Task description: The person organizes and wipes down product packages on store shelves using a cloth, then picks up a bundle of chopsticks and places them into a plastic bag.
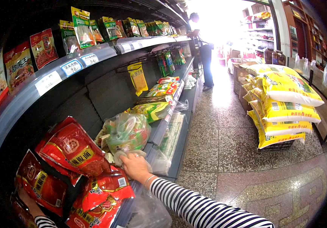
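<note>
My right hand (135,165) presses a crumpled greyish cloth (123,156) onto the shelf, beside a clear plastic bag (128,131) of green and red packets. My left hand (25,196) is at the dim lower left, its fingers mostly hidden behind red packets of chili powder; whether it grips one is unclear. A dark red packet (42,182) lies right by it. More red packets (75,148) are stacked between my hands, and others (106,188) lie near my right forearm.
An upper shelf edge (81,61) with price tags runs above my hands. A clear bag (149,211) hangs at the shelf's front. Stacked yellow sacks (288,105) stand across the aisle floor (206,148). A person (206,54) stands farther along the shelving.
</note>
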A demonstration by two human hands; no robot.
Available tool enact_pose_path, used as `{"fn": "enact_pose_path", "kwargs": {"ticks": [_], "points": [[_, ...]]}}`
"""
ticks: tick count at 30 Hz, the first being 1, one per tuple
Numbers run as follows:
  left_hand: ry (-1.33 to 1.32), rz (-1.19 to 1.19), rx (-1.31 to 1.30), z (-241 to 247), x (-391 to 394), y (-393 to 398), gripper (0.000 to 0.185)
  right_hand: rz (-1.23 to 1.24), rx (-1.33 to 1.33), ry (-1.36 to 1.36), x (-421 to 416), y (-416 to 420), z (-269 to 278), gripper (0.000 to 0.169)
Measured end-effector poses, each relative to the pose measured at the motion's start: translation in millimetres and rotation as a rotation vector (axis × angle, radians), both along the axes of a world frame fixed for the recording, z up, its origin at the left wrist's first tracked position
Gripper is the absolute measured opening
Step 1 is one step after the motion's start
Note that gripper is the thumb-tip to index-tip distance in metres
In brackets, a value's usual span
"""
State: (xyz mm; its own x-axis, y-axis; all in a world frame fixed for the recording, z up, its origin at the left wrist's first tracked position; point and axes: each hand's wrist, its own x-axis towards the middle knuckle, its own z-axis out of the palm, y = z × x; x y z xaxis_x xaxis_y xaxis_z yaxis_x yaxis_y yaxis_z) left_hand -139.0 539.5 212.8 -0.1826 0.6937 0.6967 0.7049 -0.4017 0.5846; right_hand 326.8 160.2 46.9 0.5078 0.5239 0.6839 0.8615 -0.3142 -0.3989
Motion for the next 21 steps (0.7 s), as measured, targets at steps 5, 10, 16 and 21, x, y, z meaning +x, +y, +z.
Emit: {"fn": "enact_pose_path", "kwargs": {"ticks": [5, 10, 16, 21], "points": [[-0.012, 0.016, -0.045, -19, -11, 0, 0.027, -0.024, 0.089, -0.067, 4, -3, -3, 0.032], [-0.021, 0.019, -0.079, -41, -18, -5, 0.037, -0.020, 0.092, -0.054, 6, -4, -4, 0.032], [-0.043, -0.009, -0.090, -79, -55, -42, 0.050, 0.008, 0.042, -0.015, -3, 2, -2, 0.030], [-0.094, -0.206, -0.123, -105, 2, -164, 0.051, 0.002, -0.056, -0.117, -4, -5, 7, 0.018]]}}
